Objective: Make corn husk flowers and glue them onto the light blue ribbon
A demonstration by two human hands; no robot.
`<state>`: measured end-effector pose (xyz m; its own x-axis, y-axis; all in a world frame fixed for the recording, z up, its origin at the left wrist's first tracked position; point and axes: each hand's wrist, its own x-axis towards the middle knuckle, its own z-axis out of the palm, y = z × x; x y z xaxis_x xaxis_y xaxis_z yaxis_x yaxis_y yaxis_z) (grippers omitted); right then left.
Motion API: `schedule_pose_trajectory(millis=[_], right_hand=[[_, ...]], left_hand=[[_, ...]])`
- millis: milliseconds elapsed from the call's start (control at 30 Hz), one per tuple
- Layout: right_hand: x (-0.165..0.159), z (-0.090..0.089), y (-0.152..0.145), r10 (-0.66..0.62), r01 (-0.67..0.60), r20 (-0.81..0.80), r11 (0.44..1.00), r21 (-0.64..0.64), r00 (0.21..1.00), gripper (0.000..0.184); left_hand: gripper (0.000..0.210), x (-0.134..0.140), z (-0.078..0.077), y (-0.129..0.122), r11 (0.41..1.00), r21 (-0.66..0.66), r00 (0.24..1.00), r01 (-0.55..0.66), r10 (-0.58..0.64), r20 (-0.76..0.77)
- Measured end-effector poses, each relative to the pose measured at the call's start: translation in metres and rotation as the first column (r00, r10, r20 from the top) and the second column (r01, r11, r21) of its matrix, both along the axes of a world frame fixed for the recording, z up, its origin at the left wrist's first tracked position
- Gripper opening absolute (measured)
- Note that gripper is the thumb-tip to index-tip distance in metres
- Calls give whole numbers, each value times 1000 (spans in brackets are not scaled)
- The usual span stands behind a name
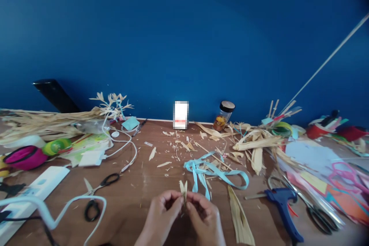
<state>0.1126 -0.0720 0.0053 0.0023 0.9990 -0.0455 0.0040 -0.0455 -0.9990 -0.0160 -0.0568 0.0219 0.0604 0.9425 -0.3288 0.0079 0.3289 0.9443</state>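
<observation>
Both my hands meet low in the middle of the view, above the brown table (127, 207). Between the thumb and fingertips of my left hand (161, 213) is a small piece of dried corn husk (183, 186), its pale tips spread in a V. My right hand (203, 215) pinches the same piece from the other side. The lower part of the husk is hidden by my fingers. Just beyond my hands lies a tangled light blue ribbon (219, 173). A long husk strip (240, 219) rests to the right of my right hand.
At left are black-handled scissors (98, 192), a white power strip (34, 200) and a light blue cable (52, 219). On the right lie a blue glue gun (284, 207) and larger scissors (319, 215). Husk scraps, a black-lidded jar (223, 115) and husk flowers (113, 103) stand toward the blue wall.
</observation>
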Motion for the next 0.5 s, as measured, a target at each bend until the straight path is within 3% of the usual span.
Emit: schedule_pose_trajectory(millis=[167, 500], right_hand=[[1, 1, -1, -20, 18, 44, 999, 43, 999, 22], [-8, -12, -5, -74, 76, -28, 992, 102, 997, 23]], left_hand=[[26, 1, 4, 2, 1000, 10, 1000, 6, -6, -23], [24, 3, -1, 2, 998, 56, 998, -17, 21, -67]])
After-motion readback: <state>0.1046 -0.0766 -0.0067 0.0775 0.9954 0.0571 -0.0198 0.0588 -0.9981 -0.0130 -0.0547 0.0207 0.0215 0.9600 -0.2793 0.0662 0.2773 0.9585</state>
